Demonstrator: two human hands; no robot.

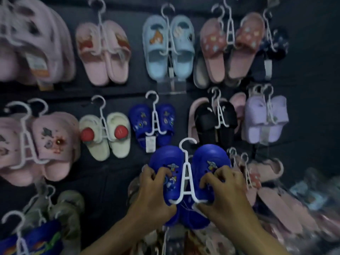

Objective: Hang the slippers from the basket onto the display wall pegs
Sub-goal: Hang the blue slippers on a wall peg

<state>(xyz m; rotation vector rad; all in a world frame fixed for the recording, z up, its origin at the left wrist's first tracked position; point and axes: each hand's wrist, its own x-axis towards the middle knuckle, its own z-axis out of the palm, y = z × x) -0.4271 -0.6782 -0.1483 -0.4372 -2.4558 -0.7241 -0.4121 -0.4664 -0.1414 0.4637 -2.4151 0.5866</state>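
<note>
- Gripping the left shoe of the blue slippers [161, 159], your left hand [156, 188] has its fingers curled over the top and clamped on it. The pair is on no peg, held in front of the lower middle of the display wall [110, 181].
- Just above, a smaller blue pair [136, 118] already hangs. Lift crooked and your white hanger [186, 178] could knock it or its tag.
- The hook [187, 139] of your hanger stands free, caught on nothing. No empty peg shows through the blur, so a blind reach may miss and let the hook slide off.
- Your right hand [226, 188] clamps the right shoe, fingers curled over it. You hold the shoes, not the hanger, so if you squeeze or pull them apart, a shoe may slip from its arm.
- Just right, pink slippers [272, 199] crowd the wall's lower right, and their hooks could snag yours as you raise the pair.
</note>
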